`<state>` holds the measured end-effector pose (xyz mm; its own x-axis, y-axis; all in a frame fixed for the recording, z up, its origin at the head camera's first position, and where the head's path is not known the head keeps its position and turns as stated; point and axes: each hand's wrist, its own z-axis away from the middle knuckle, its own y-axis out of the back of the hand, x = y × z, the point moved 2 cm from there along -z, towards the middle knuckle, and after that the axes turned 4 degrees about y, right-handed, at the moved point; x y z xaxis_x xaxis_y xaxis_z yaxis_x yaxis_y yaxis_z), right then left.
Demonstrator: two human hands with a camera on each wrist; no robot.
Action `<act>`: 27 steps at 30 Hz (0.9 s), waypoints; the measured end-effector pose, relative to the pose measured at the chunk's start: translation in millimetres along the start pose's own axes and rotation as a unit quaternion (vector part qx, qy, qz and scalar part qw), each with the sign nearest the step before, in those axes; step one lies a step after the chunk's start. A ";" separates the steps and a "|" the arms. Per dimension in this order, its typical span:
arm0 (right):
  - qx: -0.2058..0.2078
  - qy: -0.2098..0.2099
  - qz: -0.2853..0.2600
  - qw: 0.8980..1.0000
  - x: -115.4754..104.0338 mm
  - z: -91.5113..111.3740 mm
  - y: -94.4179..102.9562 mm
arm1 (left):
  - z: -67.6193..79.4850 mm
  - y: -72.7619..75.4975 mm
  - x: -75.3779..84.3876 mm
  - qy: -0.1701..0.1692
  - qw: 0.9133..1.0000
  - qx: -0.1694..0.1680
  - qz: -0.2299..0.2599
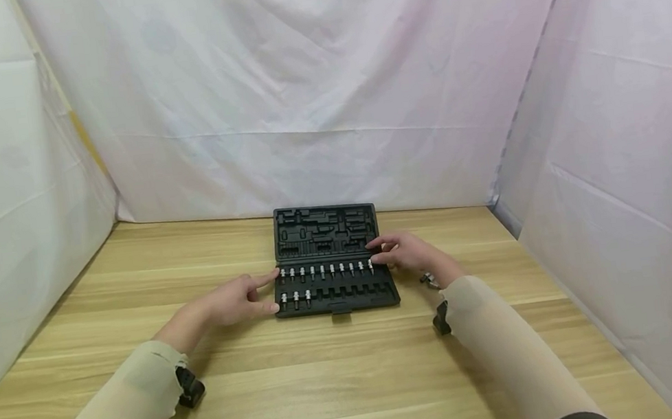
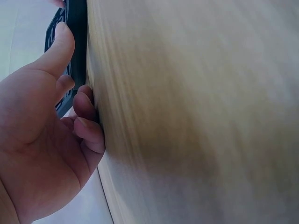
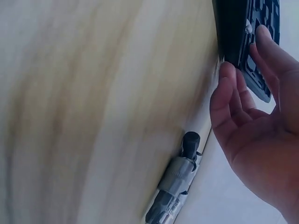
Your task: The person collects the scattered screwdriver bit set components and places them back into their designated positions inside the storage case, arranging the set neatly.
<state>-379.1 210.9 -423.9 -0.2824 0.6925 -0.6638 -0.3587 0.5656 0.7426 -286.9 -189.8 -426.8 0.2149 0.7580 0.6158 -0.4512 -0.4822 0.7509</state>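
A black bit-socket case (image 1: pixel 356 305) lies unfolded on the table, its back half (image 1: pixel 326 233) showing bare molded recesses. Silver bit sockets (image 1: pixel 321 271) fill the back row of the front half, and three bit sockets (image 1: pixel 296 300) stand at the left of its front row. My left hand (image 1: pixel 231 302) steadies the case's left side with extended thumb and index finger; the other fingers curl loosely beside it. At the right end, my right hand (image 1: pixel 408 252) has its thumb at the last bit socket (image 3: pixel 248 27), index finger spread over the case. I see no clear pinch.
Loose bit sockets (image 1: pixel 429 280) lie on the wooden table (image 1: pixel 307 392) right of the case, partly behind my right wrist; the right wrist view shows them close up. White cloth (image 1: pixel 299 103) hangs behind and at both sides.
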 end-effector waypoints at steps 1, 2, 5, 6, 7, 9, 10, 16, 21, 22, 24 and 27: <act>-0.004 0.000 -0.005 1.000 -0.3 -0.6 -0.6 | -0.1 -0.2 -0.1 -0.001 1.000 0.000 0.000; -0.008 -0.002 -0.012 1.000 -0.6 -1.1 -1.3 | -0.3 -0.3 -0.3 -0.002 1.000 0.000 0.000; -0.013 -0.011 -0.030 0.999 -0.8 -2.8 -3.5 | -1.0 -0.9 -1.3 -0.004 1.000 -0.001 0.000; -0.013 -0.013 -0.033 0.999 -0.7 -3.5 -4.2 | -1.1 -1.0 -1.6 -0.003 1.000 -0.002 0.001; -0.013 -0.015 -0.036 0.999 -0.5 -4.2 -5.0 | -1.1 -1.2 -1.8 -0.003 1.000 -0.002 0.001; -0.012 -0.018 -0.036 0.999 -0.3 -5.4 -6.2 | -0.8 -1.4 -1.5 -0.001 1.000 -0.002 0.002; -0.011 -0.020 -0.034 0.999 -0.3 -5.9 -6.8 | -0.5 -1.4 -1.2 0.001 1.000 -0.002 0.003; -0.005 -0.030 -0.036 0.999 -3.2 -7.7 -8.6 | 0.9 -1.1 0.8 0.007 1.000 0.002 0.003; -0.003 -0.042 -0.039 0.998 -7.1 -7.5 -9.2 | 0.2 -1.5 0.7 0.007 1.000 -0.001 0.007; -0.003 -0.044 -0.041 0.998 -7.4 -7.6 -9.5 | 0.0 -1.6 0.3 0.008 1.000 -0.002 0.007; -0.003 -0.049 -0.045 0.998 -8.0 -8.1 -10.0 | -0.1 -1.1 0.4 0.006 1.000 -0.006 0.009; 0.000 -0.057 -0.051 0.997 -9.1 -9.1 -10.5 | -0.3 -0.1 0.2 0.003 1.000 -0.008 0.010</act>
<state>-381.0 194.6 -426.5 -0.1423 0.6776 -0.7215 -0.3795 0.6359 0.6720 -287.1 -189.5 -426.9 0.2006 0.7505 0.6297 -0.4701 -0.4902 0.7340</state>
